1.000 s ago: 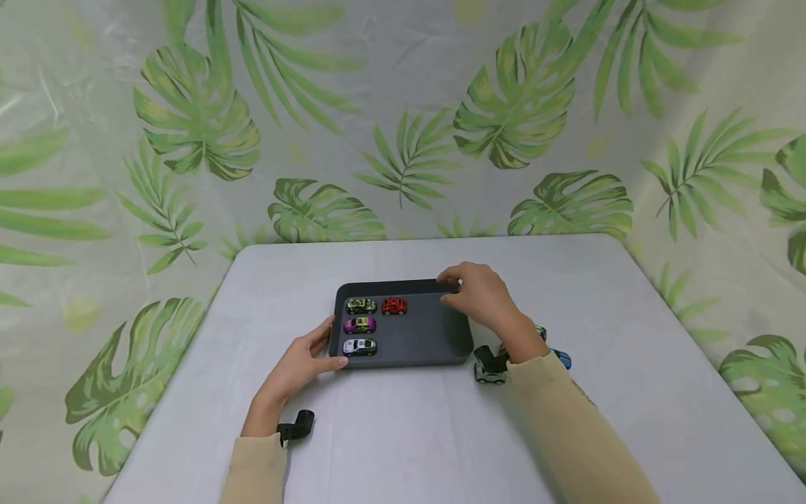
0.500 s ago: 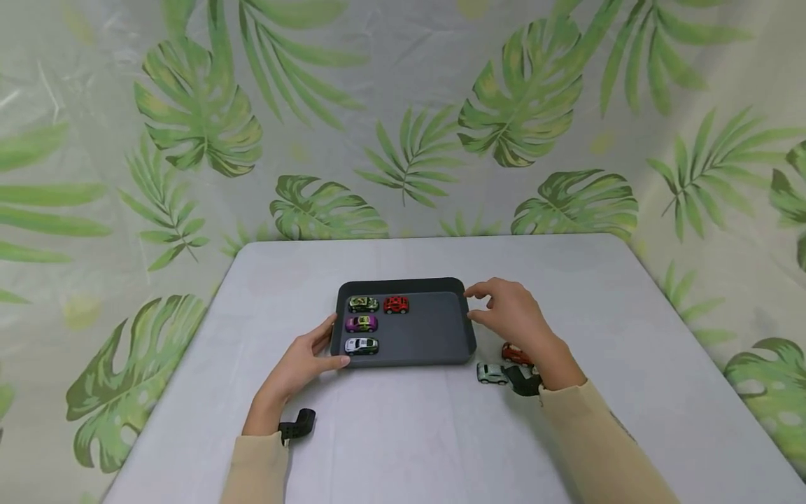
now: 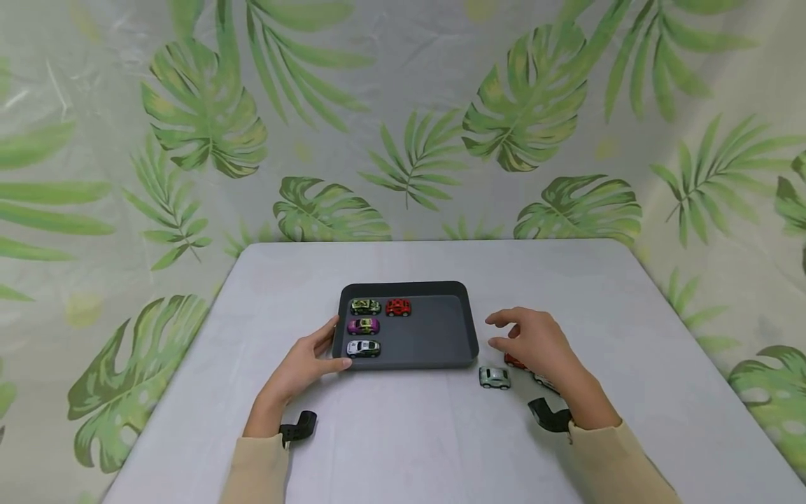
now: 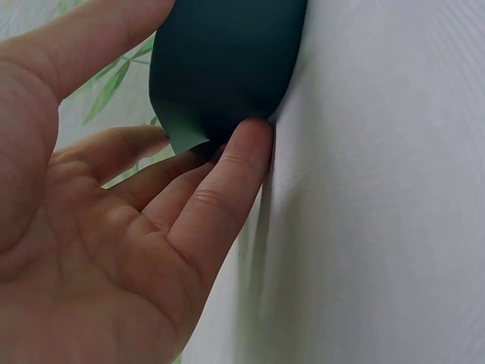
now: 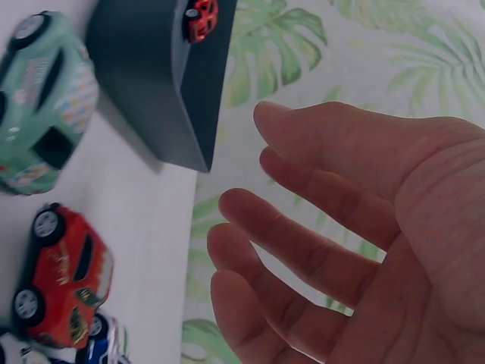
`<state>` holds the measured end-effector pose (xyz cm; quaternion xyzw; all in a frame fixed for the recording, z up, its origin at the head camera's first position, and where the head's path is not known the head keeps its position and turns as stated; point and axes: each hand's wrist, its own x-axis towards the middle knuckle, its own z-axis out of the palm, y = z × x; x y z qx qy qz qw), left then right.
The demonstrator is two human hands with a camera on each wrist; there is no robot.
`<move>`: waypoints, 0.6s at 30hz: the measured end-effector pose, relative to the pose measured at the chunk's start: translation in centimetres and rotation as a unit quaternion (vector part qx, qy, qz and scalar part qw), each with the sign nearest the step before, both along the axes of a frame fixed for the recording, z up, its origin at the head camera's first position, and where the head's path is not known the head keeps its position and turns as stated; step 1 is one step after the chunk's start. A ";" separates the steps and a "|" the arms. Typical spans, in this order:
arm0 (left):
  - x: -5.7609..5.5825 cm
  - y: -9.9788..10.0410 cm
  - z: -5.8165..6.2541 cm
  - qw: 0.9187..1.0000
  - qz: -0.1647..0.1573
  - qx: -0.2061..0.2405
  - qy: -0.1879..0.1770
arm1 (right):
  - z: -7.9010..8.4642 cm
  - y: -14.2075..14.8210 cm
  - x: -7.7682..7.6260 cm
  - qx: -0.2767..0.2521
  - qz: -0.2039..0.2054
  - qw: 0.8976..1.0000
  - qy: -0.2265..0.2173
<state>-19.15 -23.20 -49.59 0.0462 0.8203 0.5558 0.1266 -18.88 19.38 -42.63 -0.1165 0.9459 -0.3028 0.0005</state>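
Observation:
A dark grey baking tray (image 3: 434, 360) lies at mid-table in the head view. My left hand (image 3: 308, 360) holds its left side, with the thumb at the near corner and fingers against the outer wall. In the tray sit a camouflage toy car (image 3: 364, 306), a red toy car (image 3: 398, 307), a purple one (image 3: 363, 326) and a white-and-black one (image 3: 363, 348). To the tray's right my right hand (image 3: 541, 346) hovers over loose toy cars, fingers loosely bent and holding nothing. A pale green toy car (image 3: 494, 377) and a partly covered red toy car (image 5: 68, 277) lie there.
In the right wrist view, part of a blue toy car (image 5: 102, 345) and a white one (image 5: 19, 350) show at the lower left. The white tabletop (image 3: 403, 434) extends in front of the tray. Behind it hangs a leaf-patterned sheet (image 3: 415, 84).
My right hand has come away from the tray's far right corner, moving right and toward me over the loose cars. My left hand stays at the tray, and the cars in it keep their places.

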 end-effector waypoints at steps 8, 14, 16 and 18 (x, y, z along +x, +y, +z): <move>-0.1 0.1 -0.1 1.000 0.000 -0.005 0.002 | -0.8 0.8 1.5 0.002 0.002 1.000 0.006; 0.0 0.2 0.0 1.000 0.001 -0.002 -0.001 | -1.4 1.0 2.5 0.000 0.005 1.000 -0.007; 0.0 0.2 0.1 1.000 0.003 0.000 -0.002 | -1.5 1.0 2.8 0.000 0.008 1.000 -0.009; 0.1 0.3 0.3 1.000 0.004 0.000 -0.004 | -1.6 1.0 3.0 0.000 0.009 1.000 -0.010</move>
